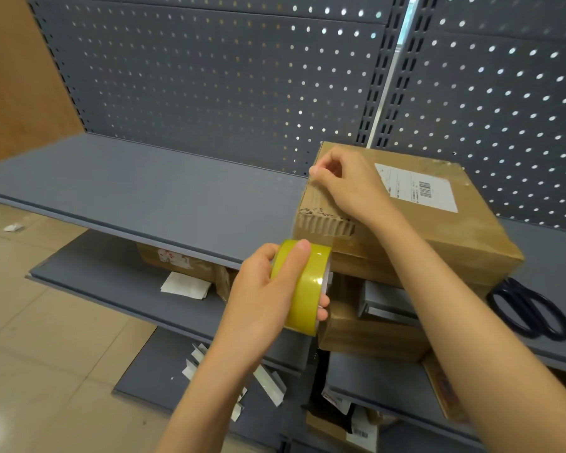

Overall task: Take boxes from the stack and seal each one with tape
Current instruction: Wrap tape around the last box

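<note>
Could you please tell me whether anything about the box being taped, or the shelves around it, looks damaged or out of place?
Yes. The cardboard box has a torn front edge by the tape roll, baring its corrugated core. White paper scraps lie loose on the lower shelf.

Grey pegboard shelving (138, 194), beige floor (46, 338)
</note>
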Demonstrator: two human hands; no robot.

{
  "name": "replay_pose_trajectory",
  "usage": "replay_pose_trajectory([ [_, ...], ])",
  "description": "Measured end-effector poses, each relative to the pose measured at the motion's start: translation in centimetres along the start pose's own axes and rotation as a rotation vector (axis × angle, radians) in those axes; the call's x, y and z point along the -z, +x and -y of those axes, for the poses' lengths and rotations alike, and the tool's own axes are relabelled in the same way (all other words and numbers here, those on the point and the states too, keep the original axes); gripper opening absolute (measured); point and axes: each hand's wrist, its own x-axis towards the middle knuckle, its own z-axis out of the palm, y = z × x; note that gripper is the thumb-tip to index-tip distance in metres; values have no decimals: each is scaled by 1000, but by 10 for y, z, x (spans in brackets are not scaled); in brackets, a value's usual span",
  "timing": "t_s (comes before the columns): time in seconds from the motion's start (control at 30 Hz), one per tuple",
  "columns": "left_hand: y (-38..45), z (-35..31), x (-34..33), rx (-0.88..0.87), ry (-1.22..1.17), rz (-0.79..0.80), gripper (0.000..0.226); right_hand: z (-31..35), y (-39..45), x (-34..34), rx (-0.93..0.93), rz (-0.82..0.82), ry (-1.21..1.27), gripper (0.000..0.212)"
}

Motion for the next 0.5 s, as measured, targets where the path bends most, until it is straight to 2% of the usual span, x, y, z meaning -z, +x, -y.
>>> replay_pose_trajectory([
  [0.27, 0, 3, 2, 9, 6, 4, 29, 1, -2, 0, 22, 41, -109, 12],
  [0.5, -1, 3, 5, 7, 24, 14, 29, 4, -6, -3, 77, 56, -299, 10],
])
